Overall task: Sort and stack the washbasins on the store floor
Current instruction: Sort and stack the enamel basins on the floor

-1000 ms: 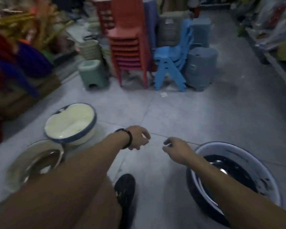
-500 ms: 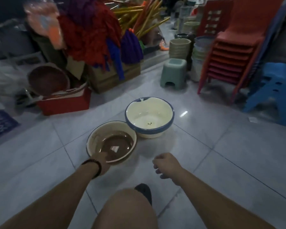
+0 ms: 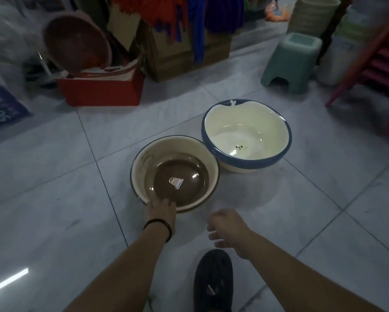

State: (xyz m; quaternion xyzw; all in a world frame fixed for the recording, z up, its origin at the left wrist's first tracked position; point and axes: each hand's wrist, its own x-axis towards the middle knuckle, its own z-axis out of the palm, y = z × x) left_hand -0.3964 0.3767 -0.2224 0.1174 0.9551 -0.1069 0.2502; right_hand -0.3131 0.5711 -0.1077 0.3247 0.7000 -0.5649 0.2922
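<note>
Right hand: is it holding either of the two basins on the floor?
No, the right hand hangs over bare tile holding nothing; only the left hand holds the brown basin by its near rim.

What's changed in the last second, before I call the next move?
The view swung left and closed in on the brown basin. The left hand, free in the air before, came down and took its near rim. The right hand stayed empty; the brown basin and the blue-rimmed cream basin have not moved.
</note>
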